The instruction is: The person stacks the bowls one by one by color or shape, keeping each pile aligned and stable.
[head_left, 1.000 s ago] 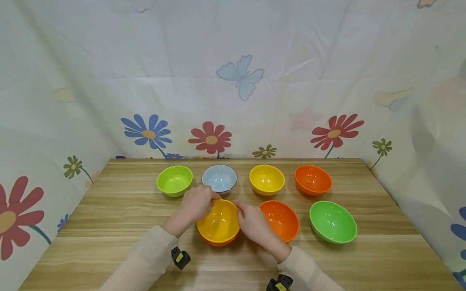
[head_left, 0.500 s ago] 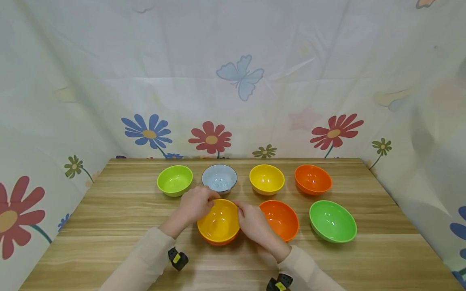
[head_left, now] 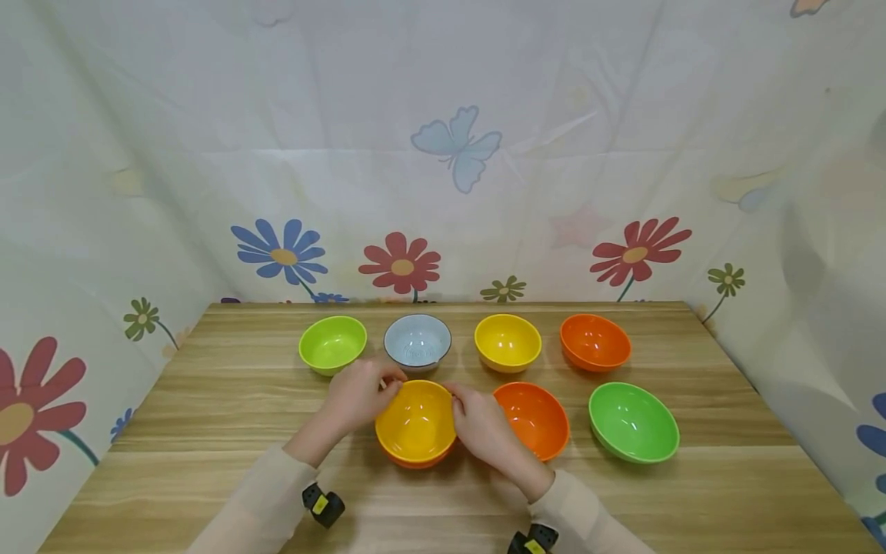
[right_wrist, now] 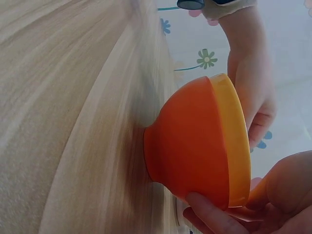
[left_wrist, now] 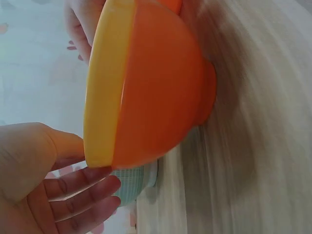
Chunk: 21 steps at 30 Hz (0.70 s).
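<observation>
A bowl (head_left: pixel 415 423), yellow inside and orange outside, stands in the front row of the wooden table (head_left: pixel 208 431). My left hand (head_left: pixel 379 382) pinches its far-left rim. In the left wrist view the left hand (left_wrist: pixel 83 163) has its thumb at the rim of the bowl (left_wrist: pixel 156 92) and its fingers under the outer wall. My right hand (head_left: pixel 457 400) holds the right rim. The right wrist view shows the right hand (right_wrist: pixel 234 204) with its thumb inside the bowl (right_wrist: pixel 190 141) and a finger outside. The bowl's foot meets the tabletop.
Behind stand a lime bowl (head_left: pixel 332 344), a grey-blue bowl (head_left: pixel 418 341), a yellow bowl (head_left: pixel 507 342) and an orange bowl (head_left: pixel 595 342). Another orange bowl (head_left: pixel 536 419) touches my right hand, with a green bowl (head_left: pixel 633 422) further right. Flowered cloth walls close three sides.
My left forearm has swung to the left and the left hand has slid slightly left along the rim. The bowl and the right hand have stayed where they were.
</observation>
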{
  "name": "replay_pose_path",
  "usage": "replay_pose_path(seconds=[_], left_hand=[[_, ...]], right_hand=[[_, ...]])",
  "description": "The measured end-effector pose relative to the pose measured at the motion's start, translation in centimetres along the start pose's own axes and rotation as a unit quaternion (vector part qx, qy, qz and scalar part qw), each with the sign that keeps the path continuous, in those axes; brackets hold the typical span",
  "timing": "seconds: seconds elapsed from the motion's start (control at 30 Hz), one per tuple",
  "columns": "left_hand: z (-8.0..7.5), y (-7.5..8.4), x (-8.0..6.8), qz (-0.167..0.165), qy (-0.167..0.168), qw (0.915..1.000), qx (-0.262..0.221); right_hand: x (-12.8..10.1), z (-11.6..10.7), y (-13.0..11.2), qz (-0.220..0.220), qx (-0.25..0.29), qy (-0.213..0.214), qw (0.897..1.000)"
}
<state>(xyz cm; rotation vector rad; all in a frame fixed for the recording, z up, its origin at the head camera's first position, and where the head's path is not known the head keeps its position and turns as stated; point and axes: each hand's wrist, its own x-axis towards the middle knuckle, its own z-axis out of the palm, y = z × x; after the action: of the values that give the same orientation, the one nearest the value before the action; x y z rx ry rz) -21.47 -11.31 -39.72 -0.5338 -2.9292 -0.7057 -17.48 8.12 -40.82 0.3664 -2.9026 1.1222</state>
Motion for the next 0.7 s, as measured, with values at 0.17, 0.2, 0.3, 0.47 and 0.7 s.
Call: replay_pose_path(seconds=[0.17,0.2,0.3,0.47,0.7], left_hand=[[-0.2,-0.7,-0.9,-0.01,0.017,0.9997,-0.017],[-0.3,-0.8,-1.1,-0.016,0.018,0.9994,-0.024],[-0.3,-1.2,-1.6,-0.042,0.014,0.998,-0.046],[0.0,-2.1,-2.3,-0.081,0.013,0.9931,-0.084],[0.5,-2.9,-3.0,-0.097,0.027,0.9816,-0.162]], right_hand=[[0.0,0.1,0.1,-0.005,0.001,0.004,1.0],[0.0,0.1,0.1,-0.004,0.0,0.005,1.0],[0.0,0.1,0.1,-0.009,-0.004,0.01,1.0],[-0.1,0.1,0.0,-0.01,-0.006,0.013,1.0],[-0.1,0.1,0.1,-0.01,-0.006,0.014,1.0]])
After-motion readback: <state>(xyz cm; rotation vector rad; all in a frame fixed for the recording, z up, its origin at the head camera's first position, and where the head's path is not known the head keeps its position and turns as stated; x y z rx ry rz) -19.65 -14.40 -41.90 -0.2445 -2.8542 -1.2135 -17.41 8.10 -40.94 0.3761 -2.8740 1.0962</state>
